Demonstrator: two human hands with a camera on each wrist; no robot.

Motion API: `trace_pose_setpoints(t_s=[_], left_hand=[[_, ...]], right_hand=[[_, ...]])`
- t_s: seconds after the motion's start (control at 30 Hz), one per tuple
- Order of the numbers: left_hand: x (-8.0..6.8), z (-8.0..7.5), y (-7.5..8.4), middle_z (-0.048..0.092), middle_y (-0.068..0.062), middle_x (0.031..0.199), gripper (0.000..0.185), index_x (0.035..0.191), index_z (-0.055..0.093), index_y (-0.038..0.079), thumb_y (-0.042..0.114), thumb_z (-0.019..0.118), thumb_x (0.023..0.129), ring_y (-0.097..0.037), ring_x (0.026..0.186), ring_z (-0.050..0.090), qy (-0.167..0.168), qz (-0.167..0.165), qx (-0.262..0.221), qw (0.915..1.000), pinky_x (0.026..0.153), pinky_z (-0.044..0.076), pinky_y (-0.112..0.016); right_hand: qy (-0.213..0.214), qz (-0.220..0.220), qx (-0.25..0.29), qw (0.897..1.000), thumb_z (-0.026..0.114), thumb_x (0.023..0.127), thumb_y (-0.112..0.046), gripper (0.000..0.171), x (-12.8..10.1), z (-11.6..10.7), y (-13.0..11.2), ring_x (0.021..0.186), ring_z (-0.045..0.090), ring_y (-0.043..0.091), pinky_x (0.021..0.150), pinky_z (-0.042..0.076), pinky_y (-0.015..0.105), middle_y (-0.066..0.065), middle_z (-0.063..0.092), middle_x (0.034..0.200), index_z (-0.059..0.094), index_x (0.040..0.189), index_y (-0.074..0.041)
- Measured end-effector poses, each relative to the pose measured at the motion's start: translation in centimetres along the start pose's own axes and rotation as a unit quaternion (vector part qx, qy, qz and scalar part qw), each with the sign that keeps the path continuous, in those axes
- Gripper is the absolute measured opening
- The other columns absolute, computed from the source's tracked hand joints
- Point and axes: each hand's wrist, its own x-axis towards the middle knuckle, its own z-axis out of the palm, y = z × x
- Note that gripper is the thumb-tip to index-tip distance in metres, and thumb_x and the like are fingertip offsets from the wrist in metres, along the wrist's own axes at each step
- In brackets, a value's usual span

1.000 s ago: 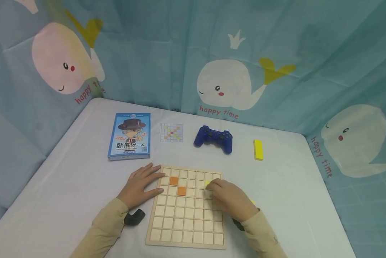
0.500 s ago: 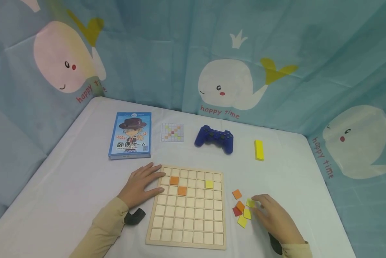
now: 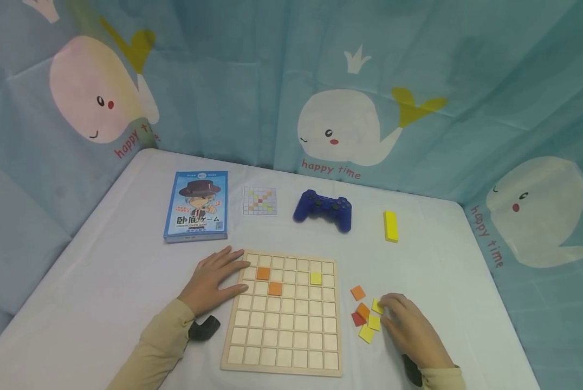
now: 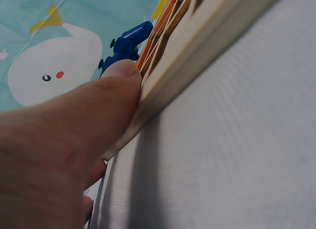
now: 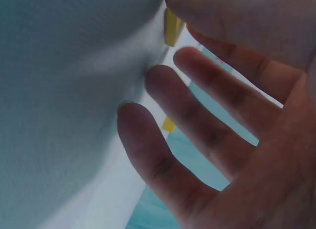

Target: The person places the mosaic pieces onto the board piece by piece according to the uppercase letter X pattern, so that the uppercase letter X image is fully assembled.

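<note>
R hand [image 3: 410, 327] edged onto flat yellow tile [image 3: 377, 306], fingers spread, L hand [image 3: 213, 281] flat on wooden board [image 3: 284, 314]

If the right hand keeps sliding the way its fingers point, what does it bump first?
The right hand points up-left at the loose tiles. Its fingers already reach the yellow tile; beyond that, probably the orange tile, then the board.

My right hand [image 5: 237, 115] hovers over the white bench [image 5: 64, 115], fingers [image 5: 197, 105] spread; fingertip touches a yellow tile [image 5: 172, 27]; another yellow piece [image 5: 169, 124] sits beyond.
</note>
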Motion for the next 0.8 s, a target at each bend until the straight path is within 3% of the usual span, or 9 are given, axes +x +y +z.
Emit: trace_pose_setpoints(t_s=[0.33,0.57,0.67,0.8], left_hand=[[0.0,0.0,0.0,0.044,-0.002,0.148,0.051,0.130,0.060,0.024,0.047,0.067,0.085,-0.032,0.142,0.027,0.002,0.002,0.000,1.0000,0.113,0.021,-0.058],[-0.1,0.0,-0.1,0.043,-0.002,0.149,0.051,0.130,0.059,0.024,0.048,0.067,0.085,-0.032,0.142,0.027,0.001,-0.001,-0.001,1.0000,0.112,0.021,-0.059],[-0.1,0.0,-0.1,0.043,-0.001,0.149,0.052,0.131,0.059,0.025,0.048,0.067,0.085,-0.032,0.143,0.027,0.000,-0.003,0.002,1.0000,0.112,0.021,-0.058],[0.0,0.1,0.0,0.043,-0.001,0.149,0.052,0.130,0.059,0.025,0.049,0.067,0.085,-0.031,0.143,0.027,-0.001,-0.005,0.002,1.0000,0.113,0.020,-0.057]], right_hand=[[0.015,0.002,-0.007,1.000,0.079,0.074,0.000,0.034,0.3,0.3,0.0,0.095,0.063,0.012,0.081,0.057,0.035,-0.005,0.064,0.102,0.065,0.101,-0.015],[0.013,0.022,-0.012,1.000,0.078,0.077,-0.005,0.040,1.0,0.1,-0.2,0.083,0.059,0.010,0.069,0.055,0.033,0.000,0.064,0.100,0.057,0.112,-0.008],[0.024,0.002,-0.016,1.000,0.078,0.078,-0.007,0.041,1.6,-0.2,-0.4,0.081,0.057,0.009,0.067,0.055,0.031,-0.001,0.063,0.099,0.056,0.112,-0.009],[0.038,-0.061,0.001,0.997,0.079,0.077,-0.005,0.036,2.9,-0.6,-1.1,0.087,0.059,0.007,0.073,0.056,0.028,-0.005,0.061,0.102,0.059,0.105,-0.013]])
